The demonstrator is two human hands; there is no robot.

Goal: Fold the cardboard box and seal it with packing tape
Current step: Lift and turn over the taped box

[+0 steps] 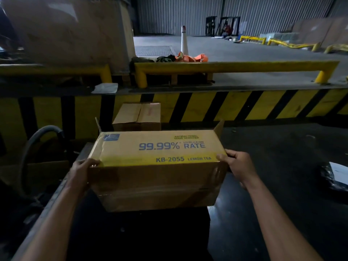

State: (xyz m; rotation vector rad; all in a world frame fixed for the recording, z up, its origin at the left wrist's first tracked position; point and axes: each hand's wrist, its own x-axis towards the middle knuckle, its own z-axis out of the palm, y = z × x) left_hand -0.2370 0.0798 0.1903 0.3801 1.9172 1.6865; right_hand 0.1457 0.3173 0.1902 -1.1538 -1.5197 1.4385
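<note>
**Two hands clamp the near corners of the printed box**

Nearest, two bare forearms reach in from the lower corners. The left hand has its grip curled over the near left top corner of the cardboard box, fingers bent onto the top edge. The right hand does the same at the near right top corner, its fingers hooked over the edge and pressing the yellow printed face. Neither grip is spread; both pinch cardboard.

The box lies long side across, between the hands, its printed face up and tilted toward the camera. Whether its underside rests on the dark surface below cannot be told. At its far end two flaps stand up, one at each far corner. A metal edge runs diagonally just left of the box; to the right the dark floor lies open as far as a black bag near the right edge.

On the left a grey hose arches over a flat cardboard sheet. Just beyond the held box sits a second box, its top flaps closed, making two boxes in all.

Behind it a yellow-and-black striped wall spans the scene. On the raised deck above stands a yellow guard rail, then one traffic cone beside an orange cloth, with bare concrete reaching back to corrugated walls.
</note>
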